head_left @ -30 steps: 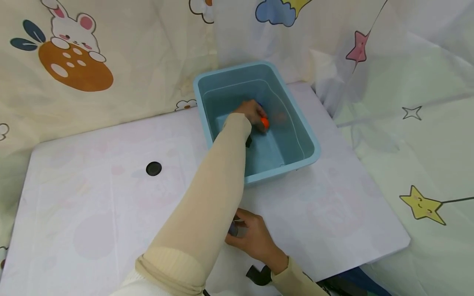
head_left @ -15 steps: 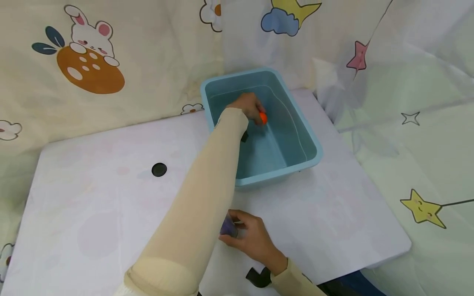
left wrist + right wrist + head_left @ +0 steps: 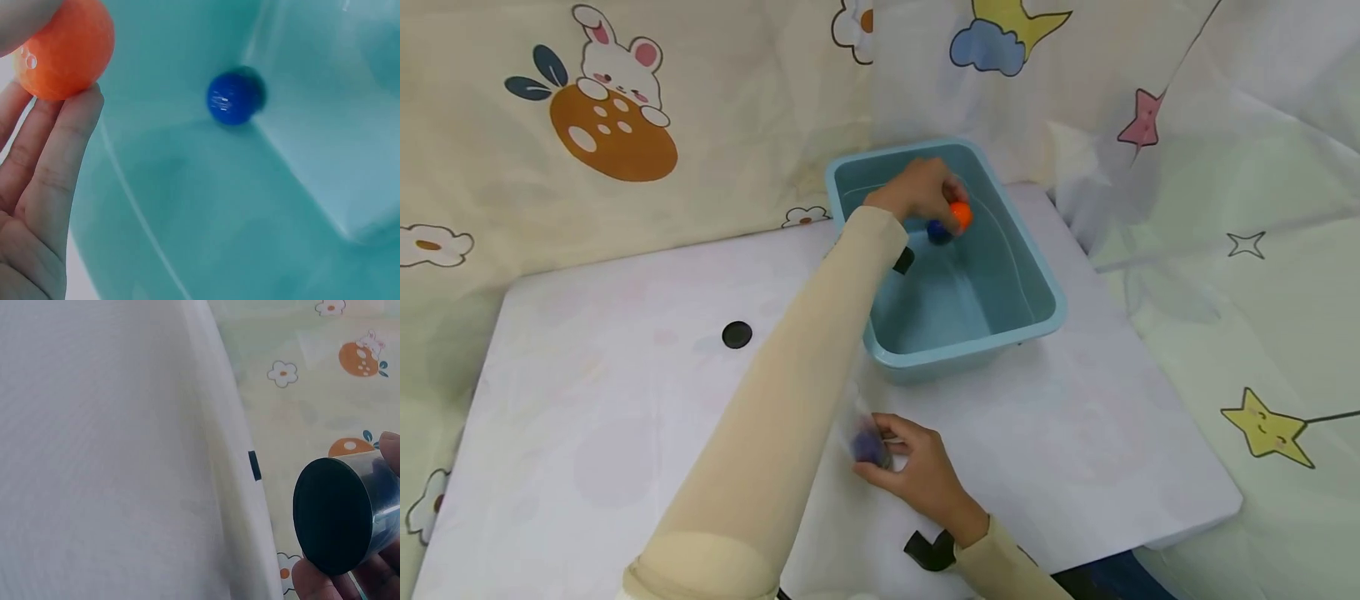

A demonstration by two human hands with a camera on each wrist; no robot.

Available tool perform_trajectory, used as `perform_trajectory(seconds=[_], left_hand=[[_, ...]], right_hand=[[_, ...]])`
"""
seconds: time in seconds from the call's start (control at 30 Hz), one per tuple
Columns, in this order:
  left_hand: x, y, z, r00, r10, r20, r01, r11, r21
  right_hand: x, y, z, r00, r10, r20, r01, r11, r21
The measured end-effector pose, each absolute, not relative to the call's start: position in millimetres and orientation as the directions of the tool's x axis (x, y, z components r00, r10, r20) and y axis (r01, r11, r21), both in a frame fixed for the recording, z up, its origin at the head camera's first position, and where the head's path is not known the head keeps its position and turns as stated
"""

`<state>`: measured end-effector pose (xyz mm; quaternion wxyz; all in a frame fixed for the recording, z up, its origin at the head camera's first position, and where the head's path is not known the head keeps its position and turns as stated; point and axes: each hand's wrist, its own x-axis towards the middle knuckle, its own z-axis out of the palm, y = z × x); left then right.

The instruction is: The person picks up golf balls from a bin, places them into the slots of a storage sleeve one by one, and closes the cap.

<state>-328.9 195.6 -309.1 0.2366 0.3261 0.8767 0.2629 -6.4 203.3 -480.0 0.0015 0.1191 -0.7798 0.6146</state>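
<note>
Pale table [image 3: 1112, 425] carries it all; the blue bin [image 3: 966, 354] sits toward its 1 o'clock, near the far edge, so a hard shove from the left sleeve [image 3: 767, 408], which crosses the rim at abt 8 o'clock, could prob. slide it. Left hand [image 3: 917, 192] is in the bin w/ thumb & fingertips clamped on the orange ball; right hand [image 3: 925, 475], out at the bin's 6 o'clock, has thumb & fingers clamped round the clear container [image 3: 382, 494]. That one lies tilted, dark end toward the R wrist cam, bluish-purple contents inside; can't tell if the other end, pointing abt 11 o'clock, is capped. If it's open, more tilt cd spill it, esp. if the L forearm swings back & bumps it. Black disc [image 3: 737, 335] lies on the table btwn the bin's 8 & 9 o'clock, out of harm's way. Orange ball [image 3: 69, 53] is prob. the main risk: smooth, round, held by tips only, so a weak pinch may squirt it loose. Blue ball [image 3: 231, 98], loose in the bin at orange's 8 o'clock, cd roll b/c nothing pins it.
</note>
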Motion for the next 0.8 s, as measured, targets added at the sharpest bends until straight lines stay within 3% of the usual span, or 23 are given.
perform_trajectory(seconds=[0.37,0.8], left_hand=[[-322.3,178.0,-294.8,-0.632,0.762,-0.142,0.422,0.493,0.761],[-304.8,139.1,-279.6,-0.635,0.773,0.006,0.48,0.388,0.787]], right_hand=[[-5.4,200.2,-479.8,-0.972,-0.187,0.145,-0.183,0.206,-0.961],[-5.8,195.3,-476.1,-0.971,-0.19,0.142,-0.181,0.207,-0.962]])
